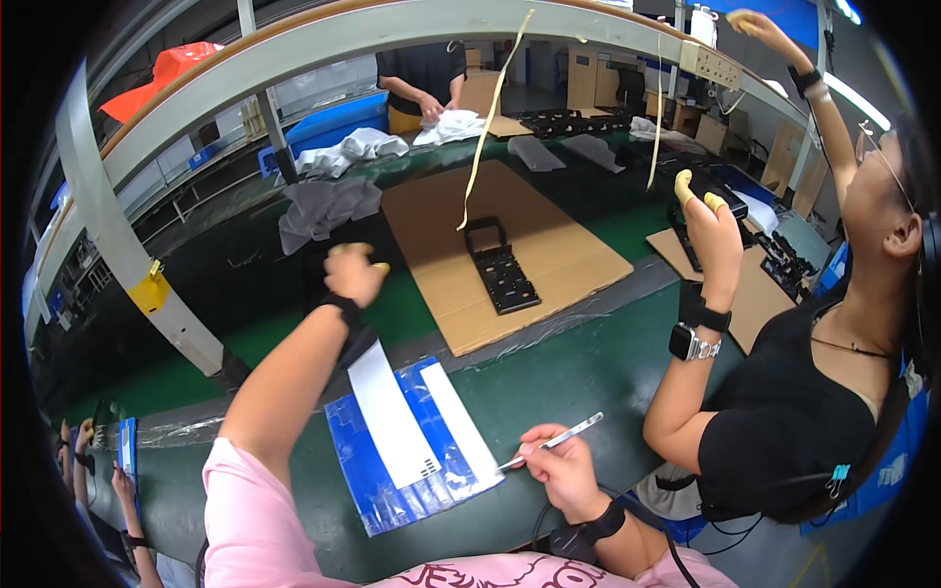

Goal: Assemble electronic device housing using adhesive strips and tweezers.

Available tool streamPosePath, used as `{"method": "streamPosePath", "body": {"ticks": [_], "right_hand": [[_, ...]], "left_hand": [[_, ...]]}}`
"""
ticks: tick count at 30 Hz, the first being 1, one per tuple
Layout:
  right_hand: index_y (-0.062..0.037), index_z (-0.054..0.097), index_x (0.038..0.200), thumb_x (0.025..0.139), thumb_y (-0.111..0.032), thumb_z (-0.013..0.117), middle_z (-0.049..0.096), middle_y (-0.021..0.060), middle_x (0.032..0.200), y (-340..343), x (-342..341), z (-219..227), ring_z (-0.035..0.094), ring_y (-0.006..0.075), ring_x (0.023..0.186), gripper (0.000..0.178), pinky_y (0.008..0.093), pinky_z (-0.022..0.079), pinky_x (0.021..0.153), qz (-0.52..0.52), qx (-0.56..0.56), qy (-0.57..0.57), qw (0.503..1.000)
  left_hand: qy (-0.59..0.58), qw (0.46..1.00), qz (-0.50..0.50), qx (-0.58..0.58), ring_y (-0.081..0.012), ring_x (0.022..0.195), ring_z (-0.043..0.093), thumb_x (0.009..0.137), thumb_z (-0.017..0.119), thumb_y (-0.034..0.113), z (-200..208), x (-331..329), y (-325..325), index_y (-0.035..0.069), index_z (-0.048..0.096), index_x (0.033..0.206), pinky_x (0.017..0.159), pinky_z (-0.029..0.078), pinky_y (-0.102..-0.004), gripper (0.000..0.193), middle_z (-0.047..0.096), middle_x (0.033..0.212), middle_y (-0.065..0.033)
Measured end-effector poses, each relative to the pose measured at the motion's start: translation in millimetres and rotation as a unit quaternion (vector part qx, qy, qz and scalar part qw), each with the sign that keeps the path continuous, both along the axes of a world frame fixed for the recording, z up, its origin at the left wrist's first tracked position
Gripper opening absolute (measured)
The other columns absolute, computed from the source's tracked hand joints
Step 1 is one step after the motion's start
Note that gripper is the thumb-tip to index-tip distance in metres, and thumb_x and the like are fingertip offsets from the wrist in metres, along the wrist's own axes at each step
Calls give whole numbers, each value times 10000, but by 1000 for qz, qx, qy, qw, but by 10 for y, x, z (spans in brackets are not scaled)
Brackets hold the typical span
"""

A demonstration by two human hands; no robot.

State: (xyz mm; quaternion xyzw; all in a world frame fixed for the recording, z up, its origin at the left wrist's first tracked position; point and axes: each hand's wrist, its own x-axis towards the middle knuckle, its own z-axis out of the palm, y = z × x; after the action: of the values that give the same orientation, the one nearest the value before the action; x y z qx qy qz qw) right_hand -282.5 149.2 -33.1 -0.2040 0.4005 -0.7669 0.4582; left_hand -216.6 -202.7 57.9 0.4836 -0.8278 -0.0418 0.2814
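Note:
My left hand (356,275) reaches out over the dark bench surface, just left of a cardboard sheet (578,257). Its fingers, with yellow finger cots, look apart, and I see nothing in them. On the cardboard lies a black perforated metal bracket (508,282) with a loop at its far end. Closed around a slim silver tool like tweezers (578,428), my right hand (561,472) is near the body. The tool's tip meets the right edge of a white strip (459,421) on a blue board (361,461). Another white strip (392,412) lies beside it.
At right a co-worker (784,431) raises both arms beside more black parts (784,265). Across the bench another person (423,83) handles white wrapping (451,127). A metal post (137,245) stands left, and yellow cords (495,108) hang overhead. Crumpled translucent bags (323,211) lie beyond my left hand.

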Motion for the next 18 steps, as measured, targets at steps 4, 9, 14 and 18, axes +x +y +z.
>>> {"method": "streamPosePath", "body": {"ticks": [4, 9, 14, 18], "right_hand": [[15, 525, 887, 779, 19, 563, 602, 110, 793, 13, 72, 47, 497, 87, 555, 114, 200, 422, 508, -11, 28, 25, 999], [26, 521, 943, 795, 20, 555, 576, 150, 950, -36, 26, -73, 580, 168, 764, 151, 284, 503, 684, 11, -40, -17, 999], [27, 509, 1009, 821, -20, 539, 563, 128, 993, -69, -8, -75, 572, 175, 855, 196, 296, 480, 778, 17, -50, -31, 998], [18, 507, 1028, 845, -55, 515, 562, 117, 1001, -98, -76, -132, 569, 163, 850, 197, 283, 472, 780, 34, -56, 8, 998]], "left_hand": [[-122, 991, -32, 43, -345, 1043, 436, 745, 570, 424, -163, -1088, 494, 39, 639, 936, 829, 410, -419, 435, 516, 1074, -164], [-154, 967, -51, 199, -302, 1076, 487, 742, 558, 298, -561, -1605, 293, 40, 623, 981, 867, 411, -372, 358, 528, 1123, -190], [-11, 986, -72, 149, -333, 790, 606, 674, 605, 275, -367, -1438, 170, -27, 641, 788, 728, 474, -370, 324, 612, 795, -225], [177, 936, -151, 265, -155, 502, 501, 711, 605, 210, -24, -811, 106, 30, 556, 601, 458, 381, -305, 217, 524, 541, -65]]}}
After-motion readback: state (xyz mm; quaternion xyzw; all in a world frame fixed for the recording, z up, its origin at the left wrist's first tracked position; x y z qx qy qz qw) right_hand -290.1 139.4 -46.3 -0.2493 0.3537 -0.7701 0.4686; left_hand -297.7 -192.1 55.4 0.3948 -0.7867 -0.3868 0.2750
